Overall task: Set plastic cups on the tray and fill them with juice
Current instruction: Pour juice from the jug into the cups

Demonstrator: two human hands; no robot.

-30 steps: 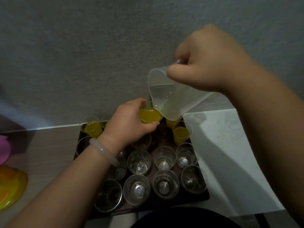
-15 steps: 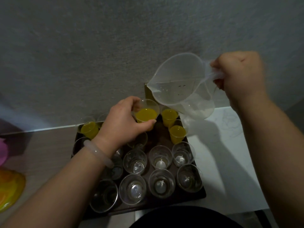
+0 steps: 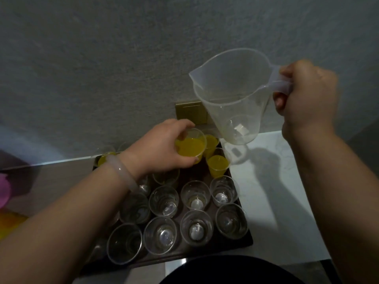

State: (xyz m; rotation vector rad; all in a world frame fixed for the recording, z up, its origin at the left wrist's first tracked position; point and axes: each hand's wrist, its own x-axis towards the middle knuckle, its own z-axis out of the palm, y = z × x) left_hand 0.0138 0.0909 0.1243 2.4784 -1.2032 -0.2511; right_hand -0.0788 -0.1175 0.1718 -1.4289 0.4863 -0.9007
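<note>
The cup in the middle of the frame is small, clear and thin-walled, round and narrower toward its bottom. It is nearly full of opaque yellow juice. The left hand grips it from the side, fingers curled round the rim and wall, and holds it above the far part of the tray. A pale, smooth bracelet sits on that wrist.

The tray is dark, flat and rectangular, and it lies in the lower centre. Three other filled cups stand at its far edge, two just right of the held cup and one at the far left, partly hidden by the wrist. The empty cups stand close together in rows on the near part. They are the same clear plastic, and each shows a bright spot at the bottom.

In the upper right, the right hand is closed round the handle of a jug. The jug is of milky, translucent plastic, wide at the mouth, with a small spout pointing left. It hangs in the air above the far right corner of the tray, almost upright, and looks empty inside.

The tray lies partly on a white glossy counter. Behind it the wall is grey and rough, with a gold square plate low on it.
</note>
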